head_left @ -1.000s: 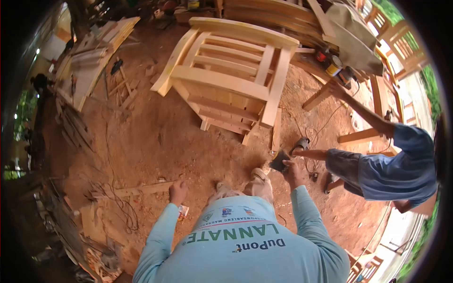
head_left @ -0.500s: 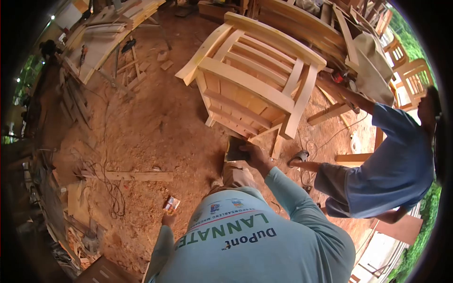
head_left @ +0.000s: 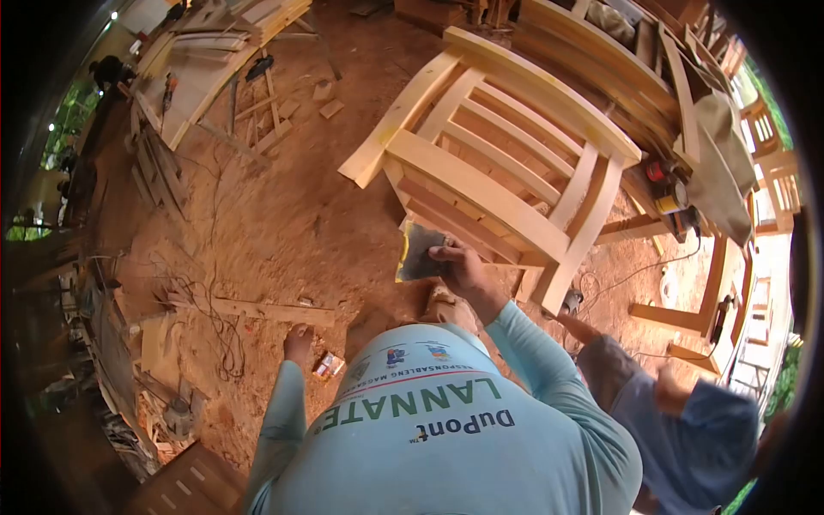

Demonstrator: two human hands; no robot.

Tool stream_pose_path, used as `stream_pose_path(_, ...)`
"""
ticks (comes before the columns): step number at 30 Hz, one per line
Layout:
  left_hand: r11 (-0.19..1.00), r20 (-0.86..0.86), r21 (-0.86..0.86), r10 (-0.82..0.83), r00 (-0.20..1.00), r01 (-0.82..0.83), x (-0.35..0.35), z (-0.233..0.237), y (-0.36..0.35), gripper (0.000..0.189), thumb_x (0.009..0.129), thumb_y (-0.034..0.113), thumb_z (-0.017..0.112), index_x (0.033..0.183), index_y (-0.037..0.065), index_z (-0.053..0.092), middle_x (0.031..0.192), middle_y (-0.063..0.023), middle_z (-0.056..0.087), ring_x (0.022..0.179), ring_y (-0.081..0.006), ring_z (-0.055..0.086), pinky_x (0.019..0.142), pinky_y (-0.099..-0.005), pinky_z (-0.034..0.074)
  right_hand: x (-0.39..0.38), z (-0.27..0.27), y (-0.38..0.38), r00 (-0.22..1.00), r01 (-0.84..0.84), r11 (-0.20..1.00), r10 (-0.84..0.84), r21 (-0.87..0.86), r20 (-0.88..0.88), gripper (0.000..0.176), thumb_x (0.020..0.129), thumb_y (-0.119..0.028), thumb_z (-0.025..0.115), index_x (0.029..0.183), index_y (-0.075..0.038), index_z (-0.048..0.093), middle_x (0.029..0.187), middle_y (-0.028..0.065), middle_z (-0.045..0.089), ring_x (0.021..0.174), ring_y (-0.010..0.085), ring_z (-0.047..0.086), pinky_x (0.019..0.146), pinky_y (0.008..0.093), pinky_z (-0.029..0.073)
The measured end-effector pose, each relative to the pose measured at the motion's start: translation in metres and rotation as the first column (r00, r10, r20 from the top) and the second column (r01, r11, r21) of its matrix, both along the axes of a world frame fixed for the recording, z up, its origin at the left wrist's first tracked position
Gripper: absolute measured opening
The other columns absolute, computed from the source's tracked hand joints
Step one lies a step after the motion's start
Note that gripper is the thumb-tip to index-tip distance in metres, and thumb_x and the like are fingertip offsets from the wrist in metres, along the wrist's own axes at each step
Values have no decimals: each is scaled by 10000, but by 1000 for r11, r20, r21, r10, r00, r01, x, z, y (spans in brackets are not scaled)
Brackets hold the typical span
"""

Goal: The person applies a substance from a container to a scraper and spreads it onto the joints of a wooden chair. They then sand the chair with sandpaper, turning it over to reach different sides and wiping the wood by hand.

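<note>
My right hand (head_left: 466, 273) is closed on a dark, flat square piece with a yellow-smeared edge (head_left: 422, 252); its exact kind I cannot make out. Just beyond it stands a pale, unpainted wooden chair (head_left: 506, 184) with a slatted back. The square piece overlaps the chair's lower left side in view; contact cannot be judged. My left hand (head_left: 298, 343) hangs low at my left side, its fingers loosely apart and nothing visible in them. Below it, a small red-and-white packet (head_left: 327, 365) lies on the dirt.
A co-worker in a blue shirt (head_left: 678, 429) is close on my right. Cans (head_left: 672, 196) stand on a support beside the chair. Loose cords (head_left: 227, 343) and a plank (head_left: 266, 311) lie on the ground to the left. Stacked boards (head_left: 215, 60) fill the back left.
My right hand has lifted the square piece, showing more of its face. My left hand has moved up in view. The co-worker's arm has left the cans, and the body is lower in view.
</note>
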State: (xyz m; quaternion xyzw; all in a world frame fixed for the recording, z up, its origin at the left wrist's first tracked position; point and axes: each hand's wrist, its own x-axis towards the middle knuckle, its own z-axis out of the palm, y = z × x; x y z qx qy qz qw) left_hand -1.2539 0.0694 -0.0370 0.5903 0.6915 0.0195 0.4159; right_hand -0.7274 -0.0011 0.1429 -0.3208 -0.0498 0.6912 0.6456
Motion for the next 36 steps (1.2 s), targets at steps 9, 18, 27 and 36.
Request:
stream_pose_path(9,955,-57,-296,-43,997,24,1,-25,79,548,952,402,671,1298,-22,649,1236,-205,714,1139,-319,686,985,-422,529,39,88,33,909,278,948,-312,157,275,346,867,-71,702,1187,26,613,1084,108,712,988,211,693,909,366,560)
stream_pose_path(18,847,23,-531,-32,999,39,-67,-46,273,491,978,385,664,1260,-16,691,1185,-186,739,1126,-329,685,955,-429,534,19,117,92,665,595,771,-630,227,401,449,894,-30,614,1337,37,573,1205,134,695,1166,280,659,1065,427,512)
stream_pose_path(27,749,-129,-249,-654,745,614,-87,-111,519,250,989,211,592,1045,16,739,1089,-224,733,935,-386,709,823,-491,549,2,139,129,465,724,626,-754,291,464,364,893,-19,593,1250,44,630,1194,136,707,1141,266,662,1055,415,499)
stream_pose_path(36,780,145,-43,-613,776,624,187,-24,596,442,987,341,662,1279,9,650,1125,-129,717,999,-243,680,886,-370,541,44,108,173,407,788,576,-753,218,517,293,858,-12,610,1148,7,645,1078,90,673,1051,205,639,986,363,500)
